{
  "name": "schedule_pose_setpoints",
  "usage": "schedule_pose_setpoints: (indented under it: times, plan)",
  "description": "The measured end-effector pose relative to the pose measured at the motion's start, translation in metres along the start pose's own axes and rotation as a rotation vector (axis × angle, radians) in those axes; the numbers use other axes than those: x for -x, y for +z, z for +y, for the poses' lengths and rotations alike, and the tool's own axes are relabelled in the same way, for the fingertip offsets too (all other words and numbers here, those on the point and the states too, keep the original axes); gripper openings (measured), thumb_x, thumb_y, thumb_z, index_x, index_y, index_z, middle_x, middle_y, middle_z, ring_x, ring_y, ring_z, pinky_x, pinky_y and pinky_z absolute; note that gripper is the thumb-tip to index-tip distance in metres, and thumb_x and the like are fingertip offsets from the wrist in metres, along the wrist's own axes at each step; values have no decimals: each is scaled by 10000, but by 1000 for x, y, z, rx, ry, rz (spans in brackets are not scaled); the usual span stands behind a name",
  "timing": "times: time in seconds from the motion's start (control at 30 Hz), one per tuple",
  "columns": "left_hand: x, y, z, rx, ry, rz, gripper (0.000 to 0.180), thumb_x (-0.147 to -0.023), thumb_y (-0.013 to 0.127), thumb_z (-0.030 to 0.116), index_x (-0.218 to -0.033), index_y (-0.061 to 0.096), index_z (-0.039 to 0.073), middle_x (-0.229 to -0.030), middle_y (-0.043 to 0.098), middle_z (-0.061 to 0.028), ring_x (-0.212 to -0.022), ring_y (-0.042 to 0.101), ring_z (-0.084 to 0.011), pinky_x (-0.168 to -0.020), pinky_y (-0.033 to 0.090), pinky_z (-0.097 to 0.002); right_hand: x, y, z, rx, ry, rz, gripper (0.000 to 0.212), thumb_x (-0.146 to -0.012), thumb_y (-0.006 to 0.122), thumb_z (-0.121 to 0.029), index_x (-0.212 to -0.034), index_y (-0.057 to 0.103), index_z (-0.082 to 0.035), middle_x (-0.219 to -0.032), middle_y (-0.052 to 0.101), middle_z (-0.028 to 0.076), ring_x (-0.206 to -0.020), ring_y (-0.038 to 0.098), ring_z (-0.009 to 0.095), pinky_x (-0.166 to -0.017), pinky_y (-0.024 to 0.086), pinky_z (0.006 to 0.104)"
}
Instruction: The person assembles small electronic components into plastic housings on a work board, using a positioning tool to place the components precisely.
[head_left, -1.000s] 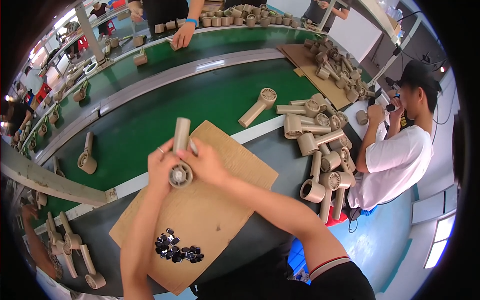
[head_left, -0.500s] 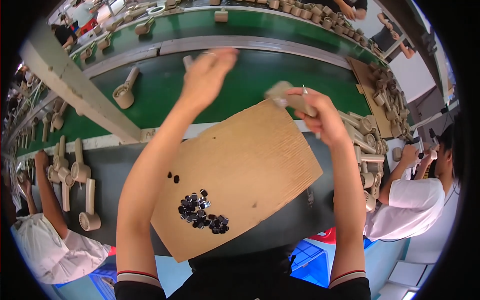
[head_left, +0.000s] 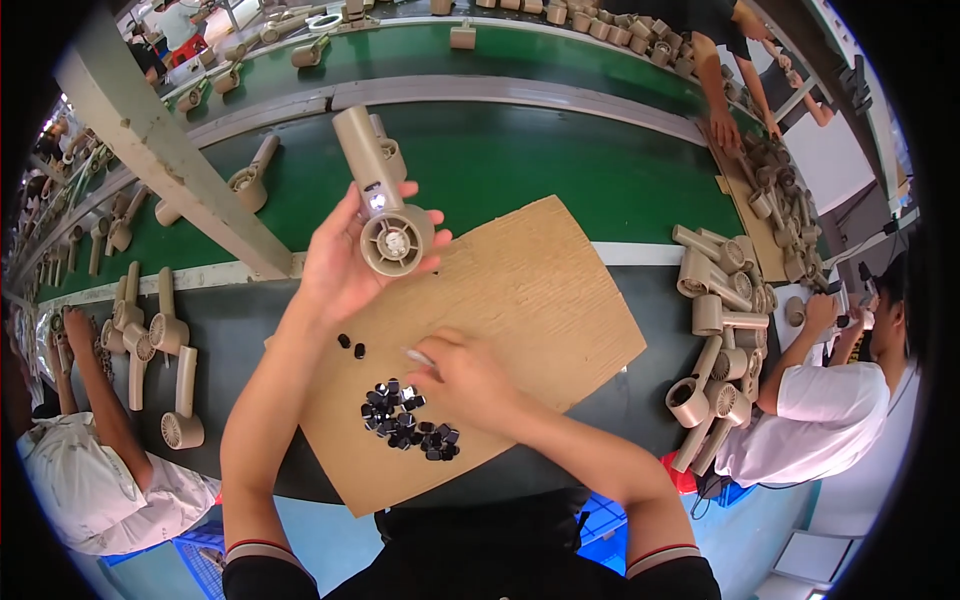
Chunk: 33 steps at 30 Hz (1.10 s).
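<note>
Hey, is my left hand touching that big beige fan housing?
Touching. The head view shows the left hand cradling the beige fan housing, its fingertips showing past the housing's right edge.

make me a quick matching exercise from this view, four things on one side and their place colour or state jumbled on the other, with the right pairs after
Column one
1. left hand
2. right hand
3. small black pieces
4. nearer conveyor belt

Column two
A. holding a slim pale item
B. green
C. holding a beige fan housing
D. mostly clustered on the cardboard sheet

Right pairs: 1-C, 2-A, 3-D, 4-B
</note>
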<state>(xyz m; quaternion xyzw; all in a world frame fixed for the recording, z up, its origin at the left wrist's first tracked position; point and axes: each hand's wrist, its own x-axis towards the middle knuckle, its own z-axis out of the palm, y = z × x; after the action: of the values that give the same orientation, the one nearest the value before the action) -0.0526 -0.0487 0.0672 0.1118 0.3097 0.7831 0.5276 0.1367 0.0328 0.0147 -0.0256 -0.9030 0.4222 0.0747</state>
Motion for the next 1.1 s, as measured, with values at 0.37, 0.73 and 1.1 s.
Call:
schedule_pose_setpoints:
  times: [0.37,0.73,1.1]
  plan:
    - [-53,-1,-58,-494,68,223,512,-1047,362,389,-787,578,4,-949,675,-198,-852,695,-286,-751,561,-394,15,-34,13,-211,174,420,160,-866,717,-130,-1019,699,-87,-893,659,20,-817,611,111,-717,493,261]
    - [25,42,-127,-1279,805,-183,229,-871,615,147,-1077,631,49,-1145,600,-127,-1036,594,-324,-850,493,-351,-1,-64,83,-31,395,1005,125,-859,702,-113,-946,661,-33,-763,660,95,-631,569,163,-598,465,328]
    - [14,82,-100,-1789,-148,-1062,393,-709,796,177,-1070,685,71,-1125,606,-119,-1091,571,-299,-918,487,-398,1,-83,101,-690,317,1051,78,-886,691,-80,-931,629,-68,-704,538,-68,-512,409,14,-427,282,204]
